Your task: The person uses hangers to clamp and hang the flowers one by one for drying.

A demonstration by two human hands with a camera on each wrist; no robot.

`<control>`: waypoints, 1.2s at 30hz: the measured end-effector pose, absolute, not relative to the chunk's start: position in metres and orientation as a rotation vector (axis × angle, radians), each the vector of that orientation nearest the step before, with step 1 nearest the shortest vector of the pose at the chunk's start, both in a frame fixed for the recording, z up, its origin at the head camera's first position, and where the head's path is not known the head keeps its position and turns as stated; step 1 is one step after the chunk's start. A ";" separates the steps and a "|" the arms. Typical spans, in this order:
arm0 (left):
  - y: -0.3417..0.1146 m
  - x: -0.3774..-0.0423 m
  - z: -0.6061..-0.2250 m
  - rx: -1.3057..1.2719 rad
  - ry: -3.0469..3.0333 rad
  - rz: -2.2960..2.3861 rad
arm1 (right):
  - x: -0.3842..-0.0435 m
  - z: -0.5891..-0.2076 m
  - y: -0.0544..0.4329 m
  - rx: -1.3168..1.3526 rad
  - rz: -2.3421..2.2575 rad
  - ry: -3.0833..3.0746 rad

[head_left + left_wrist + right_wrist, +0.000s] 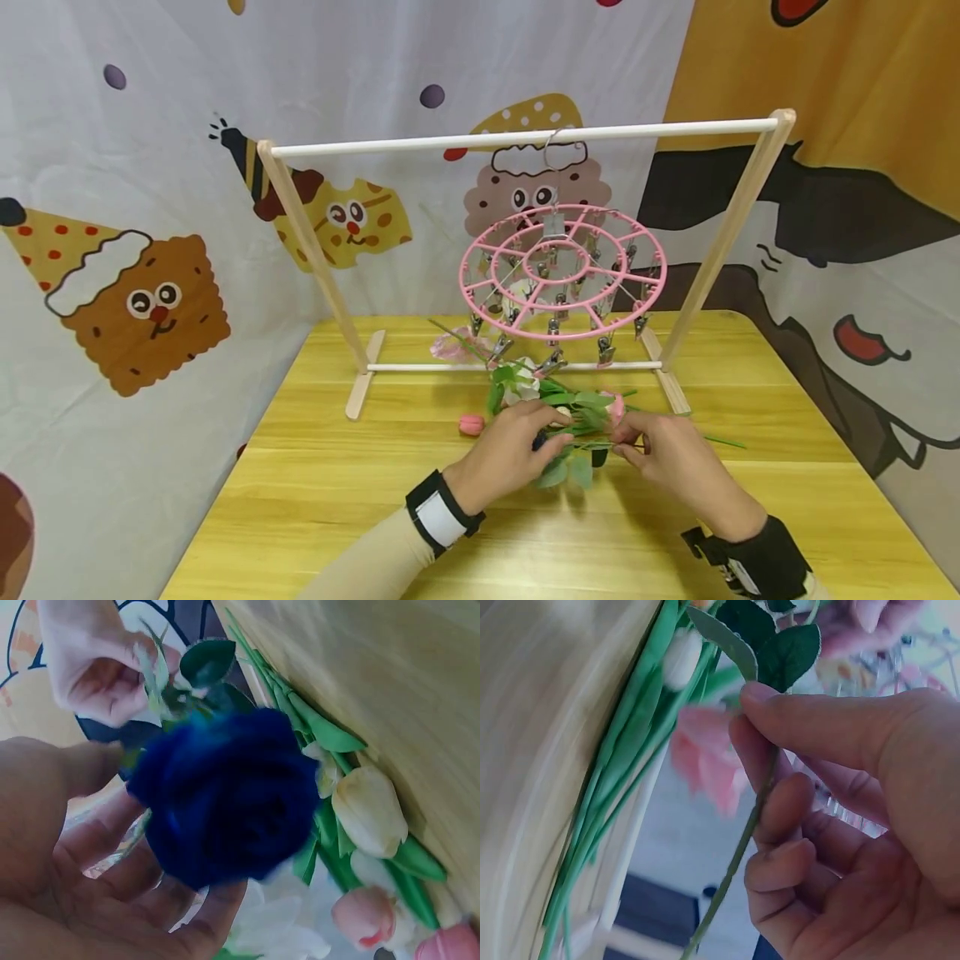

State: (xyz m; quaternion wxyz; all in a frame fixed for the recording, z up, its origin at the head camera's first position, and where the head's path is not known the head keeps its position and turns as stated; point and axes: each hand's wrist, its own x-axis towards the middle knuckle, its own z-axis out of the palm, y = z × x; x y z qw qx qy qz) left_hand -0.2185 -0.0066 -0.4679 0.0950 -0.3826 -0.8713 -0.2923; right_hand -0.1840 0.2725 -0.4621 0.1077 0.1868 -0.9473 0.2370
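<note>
A dark blue rose (229,802) fills the middle of the left wrist view, petals facing the camera. My left hand (510,446) holds it at the bloom, thumb on one side and fingers curled behind. My right hand (678,458) pinches the rose's thin green stem (731,874) between thumb and forefinger, just below dark green leaves (789,656). Under and beyond the hands lie other artificial flowers: a white tulip (369,811), a pink tulip (472,426) and a pink bloom (709,757).
Behind the flowers stands a wooden rack with a white top bar (420,143). From it hangs a round pink clip hanger (562,333) with several metal clips (552,329), some holding flowers. A pale pink flower (453,343) hangs near the lower bar. The tabletop (315,500) is yellow wood.
</note>
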 end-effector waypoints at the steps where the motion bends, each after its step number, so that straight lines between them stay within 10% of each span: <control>1: -0.008 -0.217 -0.467 -1.147 -2.574 -0.817 | -0.184 -0.462 0.267 0.577 0.693 -2.770; 36: -0.072 -0.192 -0.462 -0.905 -2.593 -1.003 | -0.171 -0.402 0.234 0.685 0.618 -2.339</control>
